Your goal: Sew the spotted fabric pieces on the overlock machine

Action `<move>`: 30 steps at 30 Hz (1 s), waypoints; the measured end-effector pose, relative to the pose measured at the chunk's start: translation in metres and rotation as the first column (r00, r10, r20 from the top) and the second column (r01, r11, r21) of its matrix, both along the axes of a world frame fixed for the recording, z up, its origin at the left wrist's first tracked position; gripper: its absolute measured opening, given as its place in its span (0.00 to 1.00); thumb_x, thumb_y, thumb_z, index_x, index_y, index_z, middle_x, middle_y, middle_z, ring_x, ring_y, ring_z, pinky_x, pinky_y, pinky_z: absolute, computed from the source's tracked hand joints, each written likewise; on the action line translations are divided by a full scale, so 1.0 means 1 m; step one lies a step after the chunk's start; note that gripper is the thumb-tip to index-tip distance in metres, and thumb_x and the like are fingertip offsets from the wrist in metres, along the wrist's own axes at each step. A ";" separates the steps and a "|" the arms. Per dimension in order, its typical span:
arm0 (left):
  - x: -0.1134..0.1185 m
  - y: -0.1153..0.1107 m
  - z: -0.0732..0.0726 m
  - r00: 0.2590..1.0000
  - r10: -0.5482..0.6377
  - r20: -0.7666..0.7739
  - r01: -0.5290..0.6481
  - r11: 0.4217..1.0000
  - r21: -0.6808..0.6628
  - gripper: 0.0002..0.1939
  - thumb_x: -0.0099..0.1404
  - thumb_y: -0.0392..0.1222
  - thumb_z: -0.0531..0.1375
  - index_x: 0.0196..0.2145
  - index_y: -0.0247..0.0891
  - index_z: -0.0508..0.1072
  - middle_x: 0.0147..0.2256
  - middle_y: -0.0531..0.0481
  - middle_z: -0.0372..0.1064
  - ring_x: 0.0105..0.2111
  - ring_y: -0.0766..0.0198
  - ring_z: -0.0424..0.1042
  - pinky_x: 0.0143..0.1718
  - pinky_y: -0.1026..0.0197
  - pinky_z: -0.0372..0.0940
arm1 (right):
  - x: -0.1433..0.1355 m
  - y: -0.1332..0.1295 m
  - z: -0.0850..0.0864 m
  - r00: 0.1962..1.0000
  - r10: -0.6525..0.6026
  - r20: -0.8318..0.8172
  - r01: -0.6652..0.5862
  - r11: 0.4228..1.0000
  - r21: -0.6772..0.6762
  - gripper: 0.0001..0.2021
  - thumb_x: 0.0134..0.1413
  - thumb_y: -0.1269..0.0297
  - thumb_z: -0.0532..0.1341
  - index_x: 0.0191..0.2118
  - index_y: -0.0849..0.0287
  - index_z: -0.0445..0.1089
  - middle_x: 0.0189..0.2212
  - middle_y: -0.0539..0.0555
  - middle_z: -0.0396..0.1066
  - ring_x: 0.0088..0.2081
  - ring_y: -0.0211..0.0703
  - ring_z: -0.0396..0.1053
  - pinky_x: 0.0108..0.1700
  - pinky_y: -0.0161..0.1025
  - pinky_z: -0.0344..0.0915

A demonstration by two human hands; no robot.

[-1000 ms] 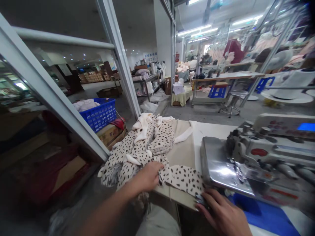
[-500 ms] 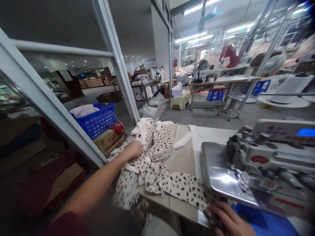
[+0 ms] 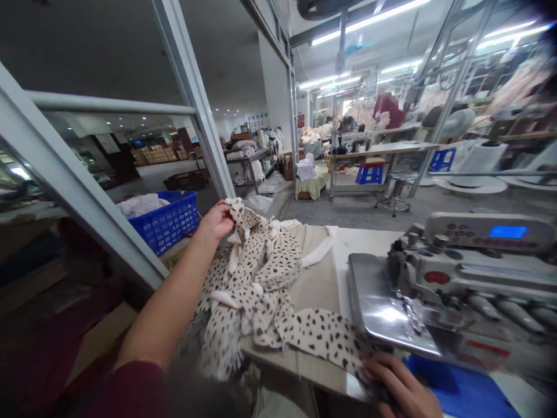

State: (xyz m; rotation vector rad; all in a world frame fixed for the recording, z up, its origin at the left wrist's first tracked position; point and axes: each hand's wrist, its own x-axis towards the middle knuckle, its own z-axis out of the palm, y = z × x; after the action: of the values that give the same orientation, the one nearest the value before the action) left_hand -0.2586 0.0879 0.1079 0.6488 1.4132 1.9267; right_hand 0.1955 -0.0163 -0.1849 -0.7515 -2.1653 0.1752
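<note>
A heap of cream fabric (image 3: 278, 261) with dark spots and white trim lies on the worktable. At its far left, my left hand (image 3: 217, 220) is closed on a raised edge of this fabric. One spotted strip (image 3: 324, 334) stretches right along the table's front edge. My right hand (image 3: 404, 383) is at the strip's right end, its fingers bent over the cloth; a dark patch under the fingertips is too unclear to name. Just beyond that hand is the metal plate of an overlock sewing machine (image 3: 387, 302).
A blue basket (image 3: 167, 223) holding pale cloth stands left, behind a metal frame post (image 3: 195, 104). Something blue (image 3: 456, 383) lies below the machine at right. Farther off are a stool (image 3: 394, 194), a workbench (image 3: 383, 150) and hanging garments.
My left hand has moved left and away from me, lifting a fabric edge off the heap. My right hand stays by the strip's end. The view has shifted slightly.
</note>
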 end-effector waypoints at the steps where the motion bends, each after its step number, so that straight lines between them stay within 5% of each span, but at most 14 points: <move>1: 0.009 0.000 0.007 0.998 -0.017 0.063 0.014 0.999 0.049 0.14 0.59 0.21 0.56 0.38 0.35 0.70 0.28 0.56 0.67 0.26 0.72 0.70 0.32 0.69 0.68 | 0.000 0.000 0.002 1.000 0.002 -0.013 -0.002 1.000 0.012 0.24 0.44 0.74 0.57 0.50 0.55 0.74 0.44 0.59 0.75 0.38 0.48 0.79 0.35 0.34 0.76; 4: 0.050 -0.012 0.011 0.971 -0.120 0.207 0.089 0.984 0.156 0.18 0.55 0.19 0.54 0.38 0.36 0.70 0.30 0.52 0.70 0.29 0.69 0.73 0.35 0.67 0.70 | -0.004 -0.007 0.018 0.994 0.006 -0.110 -0.010 0.999 -0.036 0.24 0.45 0.75 0.56 0.50 0.55 0.73 0.44 0.59 0.75 0.39 0.49 0.78 0.37 0.36 0.75; 6: 0.088 -0.030 -0.003 0.942 -0.206 0.265 0.153 0.966 0.207 0.19 0.54 0.20 0.55 0.40 0.36 0.70 0.34 0.49 0.72 0.35 0.66 0.75 0.38 0.64 0.71 | -0.011 -0.014 0.037 0.975 -0.006 -0.222 -0.022 0.992 -0.123 0.19 0.50 0.75 0.57 0.47 0.53 0.73 0.43 0.58 0.74 0.40 0.49 0.77 0.39 0.37 0.75; 9: 0.152 -0.066 -0.044 0.856 -0.382 0.348 0.287 0.911 0.295 0.24 0.54 0.22 0.59 0.48 0.38 0.69 0.44 0.46 0.74 0.43 0.61 0.75 0.43 0.60 0.71 | -0.028 -0.022 0.072 0.931 -0.073 -0.356 -0.018 0.969 -0.247 0.12 0.58 0.70 0.61 0.47 0.52 0.73 0.43 0.57 0.74 0.39 0.48 0.76 0.39 0.38 0.73; 12: 0.214 -0.100 -0.095 0.760 -0.558 0.333 0.459 0.824 0.333 0.36 0.52 0.23 0.64 0.56 0.48 0.64 0.56 0.47 0.69 0.48 0.60 0.73 0.44 0.58 0.70 | -0.047 -0.023 0.100 0.892 -0.151 -0.426 -0.039 0.914 -0.404 0.23 0.59 0.65 0.64 0.59 0.53 0.65 0.44 0.58 0.75 0.26 0.40 0.71 0.30 0.38 0.72; 14: 0.246 -0.116 -0.124 0.729 -0.613 0.303 0.530 0.786 0.318 0.37 0.50 0.24 0.67 0.55 0.47 0.65 0.59 0.46 0.66 0.49 0.61 0.72 0.46 0.60 0.69 | -0.054 -0.019 0.109 0.886 -0.154 -0.437 -0.091 0.866 -0.491 0.30 0.58 0.66 0.64 0.64 0.55 0.58 0.39 0.56 0.76 0.24 0.40 0.70 0.28 0.37 0.71; 16: 0.266 -0.124 -0.145 0.711 -0.648 0.272 0.572 0.759 0.312 0.36 0.50 0.25 0.68 0.54 0.45 0.66 0.59 0.45 0.66 0.49 0.62 0.71 0.47 0.61 0.67 | -0.051 -0.015 0.109 0.891 -0.153 -0.428 -0.085 0.868 -0.489 0.26 0.56 0.70 0.63 0.60 0.55 0.64 0.40 0.55 0.77 0.32 0.44 0.75 0.35 0.38 0.73; 19: 0.272 -0.126 -0.160 0.706 -0.665 0.242 0.590 0.742 0.318 0.37 0.50 0.26 0.67 0.56 0.46 0.65 0.59 0.44 0.66 0.48 0.62 0.71 0.48 0.60 0.67 | -0.024 -0.010 0.103 0.897 -0.209 -0.389 0.046 0.920 -0.388 0.16 0.51 0.76 0.59 0.44 0.53 0.73 0.40 0.53 0.76 0.40 0.47 0.75 0.43 0.40 0.72; 23: 0.257 -0.112 -0.164 0.757 -0.609 0.236 0.518 0.780 0.350 0.39 0.50 0.29 0.67 0.59 0.48 0.64 0.58 0.46 0.67 0.52 0.60 0.70 0.53 0.58 0.66 | 0.039 -0.009 0.099 0.884 -0.323 -0.337 0.241 0.934 -0.263 0.13 0.52 0.76 0.58 0.39 0.52 0.73 0.37 0.52 0.75 0.40 0.46 0.74 0.43 0.40 0.70; 30: 0.250 -0.101 -0.175 0.864 -0.473 0.171 0.418 0.865 0.279 0.32 0.54 0.34 0.68 0.57 0.46 0.69 0.52 0.47 0.71 0.48 0.61 0.73 0.50 0.61 0.69 | 0.128 0.005 0.089 0.780 -0.540 -0.317 0.532 0.838 -0.119 0.12 0.47 0.75 0.57 0.36 0.54 0.70 0.37 0.54 0.73 0.40 0.48 0.72 0.45 0.45 0.69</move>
State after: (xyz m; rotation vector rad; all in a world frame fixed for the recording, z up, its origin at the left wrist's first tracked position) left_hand -0.0090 -0.0130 -0.0674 0.7540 0.8037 1.7300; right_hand 0.3235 -0.0109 -0.0957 -1.2270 -1.5506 0.0240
